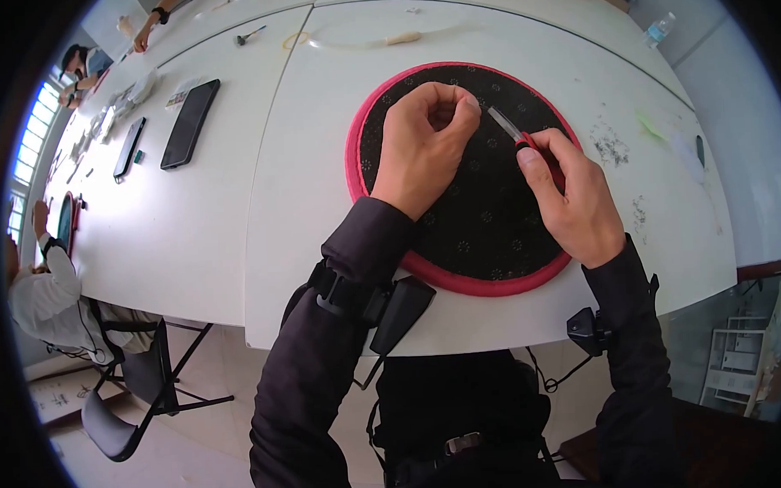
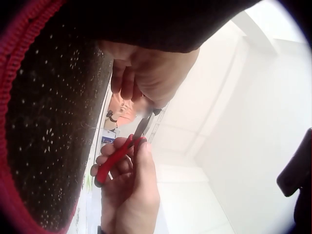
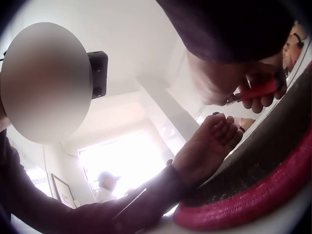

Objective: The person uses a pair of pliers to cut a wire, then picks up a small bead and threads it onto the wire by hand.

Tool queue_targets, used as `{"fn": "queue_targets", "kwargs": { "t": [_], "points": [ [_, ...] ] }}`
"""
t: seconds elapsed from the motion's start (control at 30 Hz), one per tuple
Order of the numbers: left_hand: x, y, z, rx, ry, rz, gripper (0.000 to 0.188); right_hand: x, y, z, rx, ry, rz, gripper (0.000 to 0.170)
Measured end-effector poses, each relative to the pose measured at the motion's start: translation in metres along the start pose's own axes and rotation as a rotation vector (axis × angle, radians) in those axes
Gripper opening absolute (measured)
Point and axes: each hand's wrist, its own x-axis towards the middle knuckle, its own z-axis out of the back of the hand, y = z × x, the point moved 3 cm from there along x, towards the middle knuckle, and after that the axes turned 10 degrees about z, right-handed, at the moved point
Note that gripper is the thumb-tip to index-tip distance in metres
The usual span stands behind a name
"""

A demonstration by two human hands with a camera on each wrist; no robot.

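Note:
A round mat (image 1: 484,219) with a dark, pale-dotted face and a pink-red rim lies on the table in front of me. Over its upper part is my left hand (image 1: 426,144), fingers curled and thumb against the fingertips. A small dark piece (image 2: 156,111) shows at those fingertips; its kind is too small to make out. My right hand (image 1: 578,194) grips red-handled snips (image 1: 524,139) over the mat's right side. Their silver blades (image 1: 502,121) point up and left toward the left fingertips, with a small gap between in the head view.
Dark crumbs (image 1: 611,143) are scattered right of the mat. Beyond it lies a wooden-handled tool (image 1: 403,38). A black phone (image 1: 191,124) and a smaller dark device (image 1: 130,148) lie to the left. A bottle (image 1: 660,30) stands far right. Another person (image 1: 48,290) sits at left.

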Motion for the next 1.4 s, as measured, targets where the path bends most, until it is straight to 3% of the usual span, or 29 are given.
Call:
{"fn": "queue_targets", "kwargs": {
  "t": [0.67, 1.1, 1.4],
  "points": [
    [0.003, 0.004, 0.0, -0.036, -0.031, 0.007, 0.022, -0.005, -0.008, 0.004, -0.009, -0.148, 0.017, 0.022],
    [0.005, 0.009, 0.004, -0.076, -0.005, 0.076, 0.023, -0.043, -0.07, 0.061, -0.014, -0.257, -0.23, 0.03],
    [0.008, 0.014, 0.007, -0.146, -0.029, 0.096, 0.021, -0.053, -0.096, 0.075, -0.045, -0.303, -0.279, 0.032]
  ]
}}
